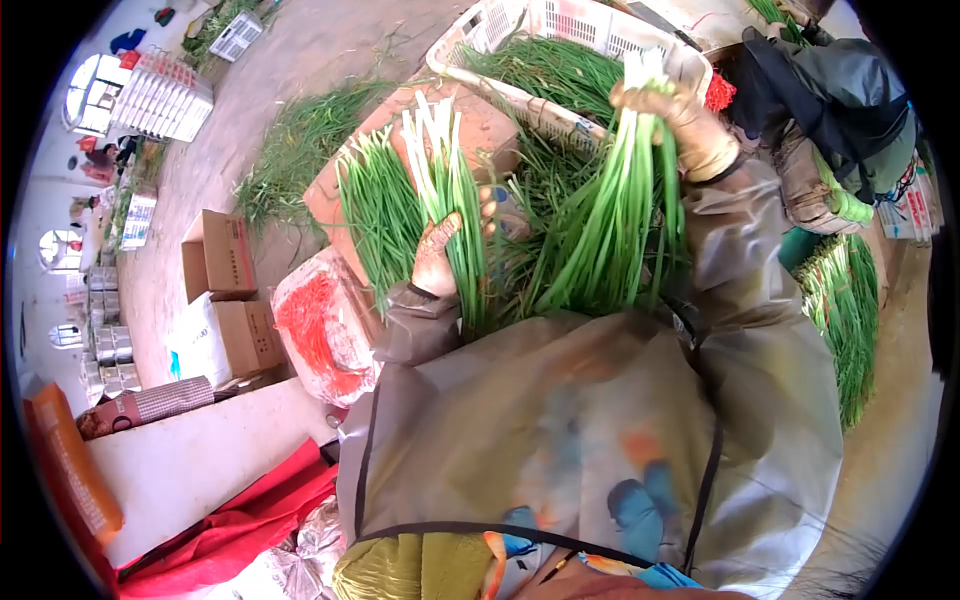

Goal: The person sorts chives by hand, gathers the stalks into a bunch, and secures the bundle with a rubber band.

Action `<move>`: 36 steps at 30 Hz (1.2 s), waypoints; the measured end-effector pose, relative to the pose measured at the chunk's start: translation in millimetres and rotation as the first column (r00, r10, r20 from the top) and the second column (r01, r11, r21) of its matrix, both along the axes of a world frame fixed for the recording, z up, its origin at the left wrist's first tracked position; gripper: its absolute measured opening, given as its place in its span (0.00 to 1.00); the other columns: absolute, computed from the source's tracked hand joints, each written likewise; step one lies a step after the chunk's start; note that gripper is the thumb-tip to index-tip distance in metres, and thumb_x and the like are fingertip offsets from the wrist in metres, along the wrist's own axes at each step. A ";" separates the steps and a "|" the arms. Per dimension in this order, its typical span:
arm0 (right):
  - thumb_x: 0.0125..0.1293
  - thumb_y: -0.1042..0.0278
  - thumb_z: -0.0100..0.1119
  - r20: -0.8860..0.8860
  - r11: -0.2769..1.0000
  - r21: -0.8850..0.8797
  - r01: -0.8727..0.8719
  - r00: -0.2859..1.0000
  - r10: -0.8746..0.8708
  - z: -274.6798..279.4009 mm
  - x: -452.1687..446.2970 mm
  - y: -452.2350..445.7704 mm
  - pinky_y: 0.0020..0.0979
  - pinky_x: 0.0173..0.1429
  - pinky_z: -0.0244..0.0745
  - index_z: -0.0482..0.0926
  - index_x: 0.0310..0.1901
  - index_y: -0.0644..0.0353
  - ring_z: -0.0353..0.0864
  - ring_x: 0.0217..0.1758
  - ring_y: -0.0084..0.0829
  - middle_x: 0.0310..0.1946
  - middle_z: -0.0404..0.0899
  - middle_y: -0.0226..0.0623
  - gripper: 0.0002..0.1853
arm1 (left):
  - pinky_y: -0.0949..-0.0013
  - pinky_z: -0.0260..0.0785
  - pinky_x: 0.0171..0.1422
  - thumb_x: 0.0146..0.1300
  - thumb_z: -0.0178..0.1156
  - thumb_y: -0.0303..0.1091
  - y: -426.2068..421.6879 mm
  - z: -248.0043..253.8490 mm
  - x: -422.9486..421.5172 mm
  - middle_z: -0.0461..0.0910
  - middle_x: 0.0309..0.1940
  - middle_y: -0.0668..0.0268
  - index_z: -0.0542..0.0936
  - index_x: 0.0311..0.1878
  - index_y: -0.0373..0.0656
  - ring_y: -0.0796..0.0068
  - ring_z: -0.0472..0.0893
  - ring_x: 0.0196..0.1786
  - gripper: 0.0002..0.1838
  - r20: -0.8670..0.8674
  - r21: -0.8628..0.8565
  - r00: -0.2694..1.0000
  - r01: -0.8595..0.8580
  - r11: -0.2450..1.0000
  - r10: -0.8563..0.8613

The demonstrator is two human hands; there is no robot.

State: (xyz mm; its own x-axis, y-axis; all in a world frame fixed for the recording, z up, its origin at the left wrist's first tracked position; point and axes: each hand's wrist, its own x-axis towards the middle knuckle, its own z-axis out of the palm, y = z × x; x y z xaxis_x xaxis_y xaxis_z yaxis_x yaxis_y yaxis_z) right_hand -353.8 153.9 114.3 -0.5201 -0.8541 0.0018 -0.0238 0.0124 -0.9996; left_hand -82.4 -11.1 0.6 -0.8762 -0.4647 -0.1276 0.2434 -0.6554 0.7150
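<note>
While your left hand (438, 258) and right hand (692, 130) each grasp green stalks (612, 215), gathering seems underway, next needing a steady grip.

Bright arched windows (92, 97), pale floor (205, 180)

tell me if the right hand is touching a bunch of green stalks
Touching: the head view shows the right hand curled around the bunch of green stalks, near its pale end.

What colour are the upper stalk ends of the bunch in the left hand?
The stalk ends are white, best seen in the head view.
</note>
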 end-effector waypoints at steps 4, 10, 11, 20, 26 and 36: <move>0.55 0.65 0.57 0.372 0.981 -0.171 -0.093 0.916 0.151 -33.4 28.2 -13.7 0.17 0.27 0.68 0.76 0.42 0.62 0.77 0.32 0.17 0.33 0.81 0.32 0.14 | 0.67 0.67 0.56 0.56 0.59 0.40 3.7 3.3 -5.9 0.71 0.54 0.58 0.67 0.57 0.34 0.68 0.73 0.54 0.29 -0.084 0.066 0.996 0.022 0.998 -0.016; 0.55 0.69 0.60 0.395 0.988 -0.015 -0.155 0.907 0.148 -34.4 59.6 -48.3 0.19 0.31 0.72 0.77 0.43 0.64 0.77 0.28 0.20 0.27 0.78 0.31 0.14 | 0.72 0.69 0.46 0.50 0.64 0.48 4.9 2.6 -4.3 0.75 0.41 0.64 0.68 0.56 0.36 0.71 0.74 0.41 0.34 0.008 0.035 0.993 0.116 0.993 -0.116; 0.55 0.68 0.61 0.367 0.988 -0.013 -0.156 0.918 0.150 -41.1 60.9 -57.8 0.19 0.28 0.70 0.78 0.43 0.63 0.77 0.26 0.20 0.28 0.79 0.32 0.14 | 0.72 0.69 0.46 0.50 0.64 0.48 7.8 3.5 -5.6 0.75 0.41 0.64 0.68 0.56 0.36 0.71 0.74 0.41 0.34 0.008 0.034 0.992 0.125 0.992 -0.125; 0.47 0.64 0.66 0.121 0.987 0.120 -0.109 0.988 0.094 -76.0 55.2 -72.8 0.27 0.38 0.72 0.80 0.37 0.65 0.77 0.31 0.26 0.30 0.80 0.35 0.16 | 0.62 0.68 0.52 0.51 0.59 0.47 24.2 26.3 -7.2 0.75 0.44 0.50 0.66 0.56 0.35 0.60 0.76 0.45 0.33 -0.019 0.120 0.994 0.113 0.986 -0.111; 0.48 0.66 0.66 0.136 0.994 0.088 -0.061 0.990 0.049 -60.8 59.8 -61.2 0.23 0.31 0.70 0.60 0.60 0.69 0.77 0.29 0.20 0.30 0.81 0.34 0.39 | 0.49 0.66 0.54 0.53 0.61 0.39 17.4 11.5 -17.3 0.75 0.46 0.64 0.67 0.57 0.49 0.56 0.75 0.47 0.27 -0.102 0.366 0.995 0.026 0.930 0.012; 0.46 0.59 0.68 0.069 0.987 0.137 -0.079 0.995 0.070 -85.9 45.5 -62.9 0.26 0.41 0.70 0.79 0.40 0.64 0.76 0.36 0.26 0.33 0.81 0.34 0.21 | 0.71 0.73 0.35 0.52 0.60 0.26 25.1 15.3 -28.1 0.78 0.32 0.64 0.73 0.45 0.39 0.71 0.78 0.31 0.16 0.063 0.060 0.985 -0.164 0.985 0.161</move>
